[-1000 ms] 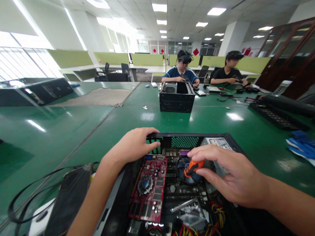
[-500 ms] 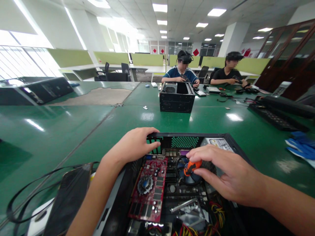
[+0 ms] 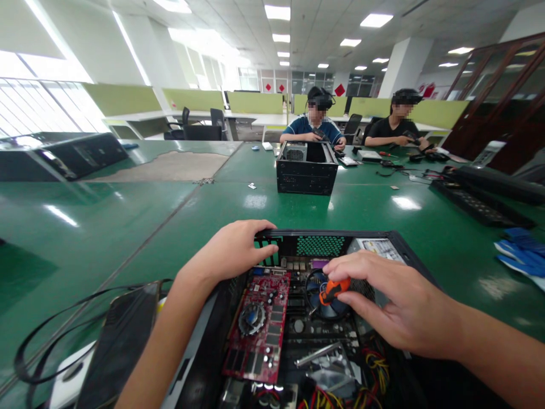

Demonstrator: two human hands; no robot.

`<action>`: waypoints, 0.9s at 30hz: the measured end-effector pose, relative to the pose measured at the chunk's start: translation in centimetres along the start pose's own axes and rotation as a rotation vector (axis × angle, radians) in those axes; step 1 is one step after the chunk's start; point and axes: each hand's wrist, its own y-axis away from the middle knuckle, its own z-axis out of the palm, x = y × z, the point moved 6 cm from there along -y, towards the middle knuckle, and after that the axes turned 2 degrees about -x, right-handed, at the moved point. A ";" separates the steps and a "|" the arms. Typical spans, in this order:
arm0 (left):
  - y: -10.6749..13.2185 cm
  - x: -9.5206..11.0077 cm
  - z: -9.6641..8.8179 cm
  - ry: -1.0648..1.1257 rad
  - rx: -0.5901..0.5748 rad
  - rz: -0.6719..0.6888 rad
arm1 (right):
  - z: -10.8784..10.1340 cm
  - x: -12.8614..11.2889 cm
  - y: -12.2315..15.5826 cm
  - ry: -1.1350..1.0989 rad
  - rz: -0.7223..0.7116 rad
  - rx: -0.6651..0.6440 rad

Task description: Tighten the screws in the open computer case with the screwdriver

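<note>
An open black computer case [image 3: 327,234] lies in front of me on the green table [image 3: 128,227]. My left hand [image 3: 232,250] rests closed over the case's far left rim. Inside, a red graphics card [image 3: 259,326] stands in the motherboard, with a round black cooling fan [image 3: 323,295] to its right. My right hand [image 3: 395,304] is closed on an orange-handled screwdriver [image 3: 334,288], held over the fan. Yellow and red cables [image 3: 374,369] lie at the lower right of the case.
A black side panel [image 3: 119,346] and black cable [image 3: 46,335] lie to my left. A second open case [image 3: 306,169] stands mid-table. Two people sit working at the far end. Black panels [image 3: 481,199] and blue gloves [image 3: 519,253] lie on the right.
</note>
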 end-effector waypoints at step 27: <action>0.0 0.3 -0.1 -0.025 -0.008 -0.011 | -0.2 -0.3 -0.4 0.023 0.015 -0.019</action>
